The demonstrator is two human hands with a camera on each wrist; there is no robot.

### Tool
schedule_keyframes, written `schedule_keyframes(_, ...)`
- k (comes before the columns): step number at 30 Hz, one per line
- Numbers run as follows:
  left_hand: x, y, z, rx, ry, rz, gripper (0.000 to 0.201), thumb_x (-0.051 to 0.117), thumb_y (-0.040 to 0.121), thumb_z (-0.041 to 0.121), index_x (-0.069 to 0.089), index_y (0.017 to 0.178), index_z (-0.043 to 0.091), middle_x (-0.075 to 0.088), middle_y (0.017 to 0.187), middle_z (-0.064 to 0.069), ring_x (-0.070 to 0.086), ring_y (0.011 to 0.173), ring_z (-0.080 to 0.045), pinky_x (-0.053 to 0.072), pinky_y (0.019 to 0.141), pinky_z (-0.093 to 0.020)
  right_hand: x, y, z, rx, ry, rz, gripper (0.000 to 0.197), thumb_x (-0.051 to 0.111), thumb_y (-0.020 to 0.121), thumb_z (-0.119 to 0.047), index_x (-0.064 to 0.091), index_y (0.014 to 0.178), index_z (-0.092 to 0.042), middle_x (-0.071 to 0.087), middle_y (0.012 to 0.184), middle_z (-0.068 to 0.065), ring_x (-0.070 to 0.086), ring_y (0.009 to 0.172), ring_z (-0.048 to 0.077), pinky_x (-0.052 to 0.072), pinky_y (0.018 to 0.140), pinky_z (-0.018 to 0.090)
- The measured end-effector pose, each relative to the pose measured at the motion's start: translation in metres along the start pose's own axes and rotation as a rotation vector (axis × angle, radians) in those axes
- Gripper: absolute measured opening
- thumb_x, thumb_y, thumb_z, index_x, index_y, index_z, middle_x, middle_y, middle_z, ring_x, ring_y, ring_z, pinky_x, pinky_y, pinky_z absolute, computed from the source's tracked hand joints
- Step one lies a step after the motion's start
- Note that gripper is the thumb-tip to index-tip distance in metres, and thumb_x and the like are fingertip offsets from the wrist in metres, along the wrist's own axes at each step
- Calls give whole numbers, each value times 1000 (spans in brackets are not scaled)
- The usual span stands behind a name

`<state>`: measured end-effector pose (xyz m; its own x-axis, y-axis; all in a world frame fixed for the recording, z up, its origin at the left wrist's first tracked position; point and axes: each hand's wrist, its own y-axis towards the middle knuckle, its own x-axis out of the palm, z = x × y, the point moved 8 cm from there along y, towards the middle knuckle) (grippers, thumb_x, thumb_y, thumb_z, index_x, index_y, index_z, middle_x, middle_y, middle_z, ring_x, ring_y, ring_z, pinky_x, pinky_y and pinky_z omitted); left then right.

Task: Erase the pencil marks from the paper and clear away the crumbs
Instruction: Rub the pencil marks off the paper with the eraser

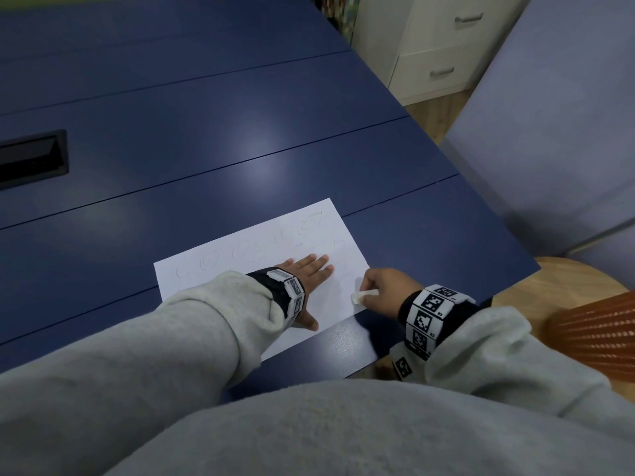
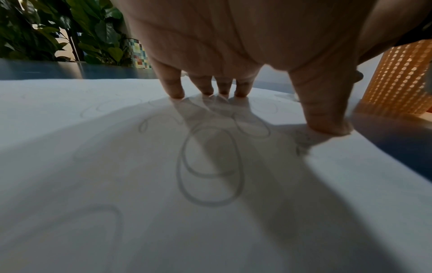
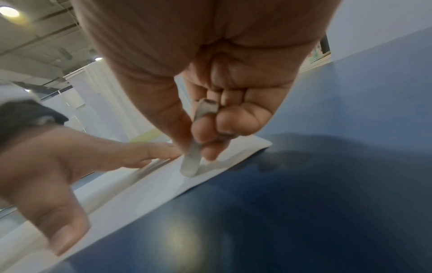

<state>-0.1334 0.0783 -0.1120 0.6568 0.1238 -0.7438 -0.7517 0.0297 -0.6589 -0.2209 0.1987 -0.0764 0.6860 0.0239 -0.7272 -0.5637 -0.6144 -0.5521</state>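
A white sheet of paper [image 1: 213,269] with faint pencil loops [image 2: 210,166] lies near the front right of the blue table. My left hand [image 1: 309,269] lies flat on the sheet, fingers straight and thumb spread toward me, pressing it down. My right hand [image 1: 381,286] pinches a white eraser [image 1: 364,296] between thumb and fingers. In the right wrist view the eraser [image 3: 191,160] stands slanted with its lower end on the paper [image 3: 163,181] close to the sheet's right edge. A smudge of grey crumbs [image 2: 302,142] lies by my left thumb.
The blue table [image 1: 206,132] stretches away, with a black cable slot [image 1: 32,158] at far left. The table's right edge [image 1: 498,218] runs beside my right hand. An orange woven basket [image 1: 598,324] and white drawers [image 1: 443,46] stand off to the right.
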Motion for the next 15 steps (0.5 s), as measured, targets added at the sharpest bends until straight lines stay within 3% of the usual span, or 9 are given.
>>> schedule_keyframes(5,1,0,-1,0,0,4,114,64,79,61,-15,152,22,-23,158,2,-16,147,-18,0,118,-43,-11,1,7,48,106,98,14,66,85,-30,56,83,-20,54,82,-8,54,83,14,39,69,23)
schedule_keyframes(10,0,1,0,1,5,4,114,64,79,61,-15,152,22,-24,158,1,-17,147,-19,0,118,-43,11,-4,-10,-47,2,-41,12,62,86,-24,53,78,-20,52,77,-11,55,82,14,40,67,24)
schedule_keyframes(15,1,1,0,-2,0,9,114,64,79,60,-15,152,22,-23,158,2,-16,147,-18,0,118,-43,-11,2,1,55,155,127,14,64,86,-29,54,81,-20,50,76,-14,52,79,12,36,59,21)
